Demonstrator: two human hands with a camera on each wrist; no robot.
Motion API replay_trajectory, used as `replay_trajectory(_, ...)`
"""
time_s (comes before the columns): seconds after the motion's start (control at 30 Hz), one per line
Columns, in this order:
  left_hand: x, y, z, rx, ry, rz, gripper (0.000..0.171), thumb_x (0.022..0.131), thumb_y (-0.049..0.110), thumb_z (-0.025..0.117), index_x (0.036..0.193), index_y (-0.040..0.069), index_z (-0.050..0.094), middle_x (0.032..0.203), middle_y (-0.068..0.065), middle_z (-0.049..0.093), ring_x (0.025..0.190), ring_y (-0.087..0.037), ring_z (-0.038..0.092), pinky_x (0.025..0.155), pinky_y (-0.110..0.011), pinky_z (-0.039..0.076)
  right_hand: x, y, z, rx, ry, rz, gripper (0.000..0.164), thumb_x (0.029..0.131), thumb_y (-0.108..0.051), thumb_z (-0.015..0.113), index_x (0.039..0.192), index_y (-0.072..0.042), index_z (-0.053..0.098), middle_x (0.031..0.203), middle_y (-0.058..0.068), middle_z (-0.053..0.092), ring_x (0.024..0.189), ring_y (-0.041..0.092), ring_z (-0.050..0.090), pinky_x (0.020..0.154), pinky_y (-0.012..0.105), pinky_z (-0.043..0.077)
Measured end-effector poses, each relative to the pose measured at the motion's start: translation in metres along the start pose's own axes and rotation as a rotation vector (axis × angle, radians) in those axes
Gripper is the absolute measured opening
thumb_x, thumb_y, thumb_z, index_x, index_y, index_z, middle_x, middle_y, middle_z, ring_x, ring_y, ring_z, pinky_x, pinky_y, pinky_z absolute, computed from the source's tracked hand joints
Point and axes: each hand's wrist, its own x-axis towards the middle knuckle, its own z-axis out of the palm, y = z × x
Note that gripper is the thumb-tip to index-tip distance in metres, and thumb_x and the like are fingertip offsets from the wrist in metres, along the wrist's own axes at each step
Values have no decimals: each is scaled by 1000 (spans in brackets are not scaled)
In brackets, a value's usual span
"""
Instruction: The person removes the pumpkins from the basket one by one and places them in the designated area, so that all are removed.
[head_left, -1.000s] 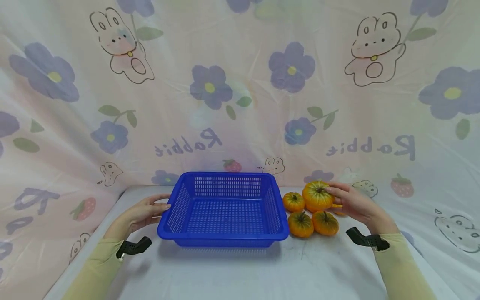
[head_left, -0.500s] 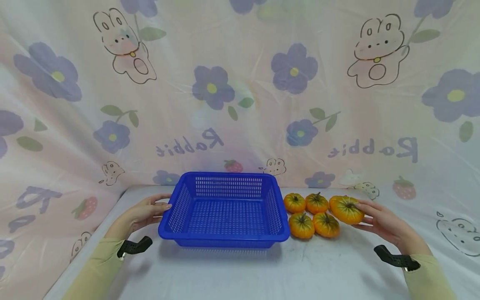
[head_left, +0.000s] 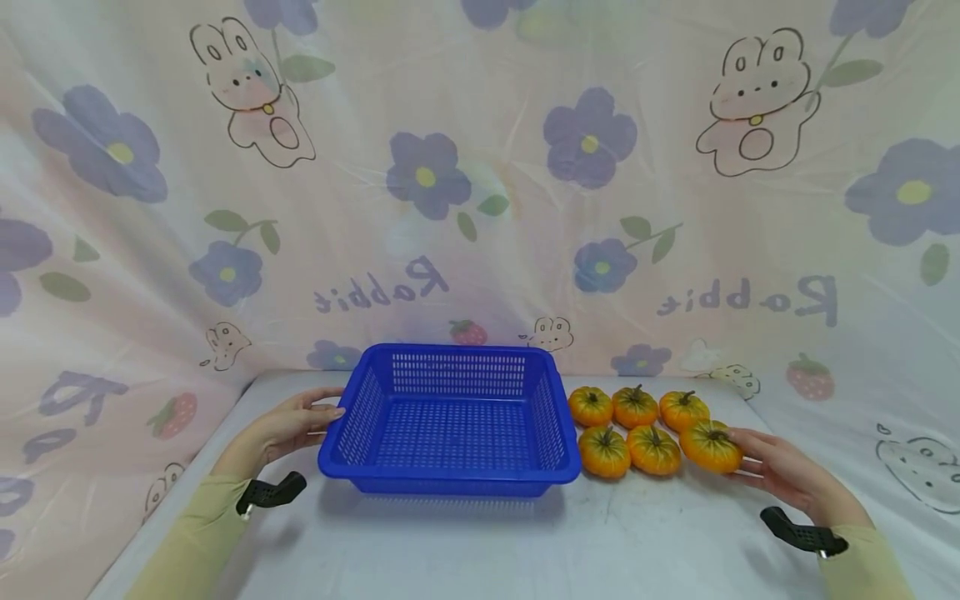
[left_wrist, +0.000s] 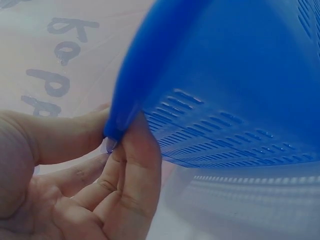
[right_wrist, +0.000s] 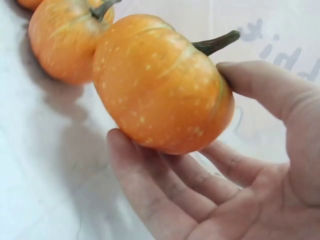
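A blue plastic basket [head_left: 450, 473] with slotted walls stands on the table, nothing inside it. My left hand [head_left: 288, 429] pinches its left rim; the left wrist view shows the thumb on one side of the rim [left_wrist: 131, 85] and curled fingers on the other. At the right, my right hand [head_left: 787, 473] grips a small orange pumpkin [head_left: 711, 447] at the front right of a group. In the right wrist view this pumpkin [right_wrist: 160, 87] is tilted, thumb near its dark stem and fingers beneath. Another pumpkin [head_left: 683, 409] sits just behind it.
Several more small pumpkins [head_left: 603, 452] stand in two rows against the basket's right side. A pale curtain [head_left: 480, 208] printed with flowers and rabbits hangs behind and at both sides of the white table [head_left: 480, 550].
My right hand has set one pumpkin down in the back row, moved right and forward, and now grips a pumpkin at the front right. The left hand and basket have stayed put.
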Motion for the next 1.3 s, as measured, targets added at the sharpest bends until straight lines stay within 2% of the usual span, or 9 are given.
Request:
replay_trajectory(0.27, 1, -1, -1, 0, -1, -5, 70, 96, 17, 60, 148, -2, 17, 113, -13, 64, 98, -24, 64, 86, -39, 52, 6, 15, -6, -31, 29, 42, 85, 100, -47, 42, 145, 15, 4, 147, 38, 4, 120, 44, 42, 92, 44, 48)
replay_trajectory(0.37, 1, -1, -1, -1, -3, -7, 70, 96, 17, 59, 148, -2, 17, 114, -14, 63, 98, -24, 64, 86, -39, 52, 7, 18, -7, -52, 35, 57, 87, 100, -48, 42, 145, 16, 4, 147, 39, 5, 128, 51, 31, 92, 44, 48)
replay_trajectory(0.6, -1, -1, 1, -7, -15, -5, 71, 96, 17, 59, 149, -3, 16, 112, -12, 63, 96, -23, 64, 85, -38, 52, 9, 21, -8, -68, 56, 74, 89, 98, -47, 47, 144, 17, 6, 147, 39, 7, 127, 51, 32, 91, 43, 49)
replay_trajectory(0.9, -2, -2, 2, -3, 2, -14, 70, 95, 18, 61, 148, -2, 19, 111, -12, 63, 96, -23, 63, 84, -37, 52, 10, 20, -5, -97, 65, 85, 88, 97, -48, 49, 145, 14, 9, 147, 38, 5, 131, 54, 20, 95, 47, 46)
replay_trajectory(1.1, 0, -2, 0, -4, 5, -9, 69, 96, 18, 60, 148, -1, 20, 112, -13, 64, 97, -24, 63, 86, -38, 52, 14, 19, -7, -117, 90, 73, 90, 95, -51, 51, 144, 15, 15, 147, 38, 10, 128, 53, 27, 91, 43, 49)
replay_trajectory(1.3, 1, -1, -1, -13, 1, -6, 69, 96, 18, 60, 148, -1, 19, 111, -12, 64, 96, -24, 64, 85, -38, 52, 17, 19, -10, -137, 98, 43, 89, 95, -49, 53, 143, 16, 17, 146, 37, 17, 115, 39, 49, 88, 40, 51)
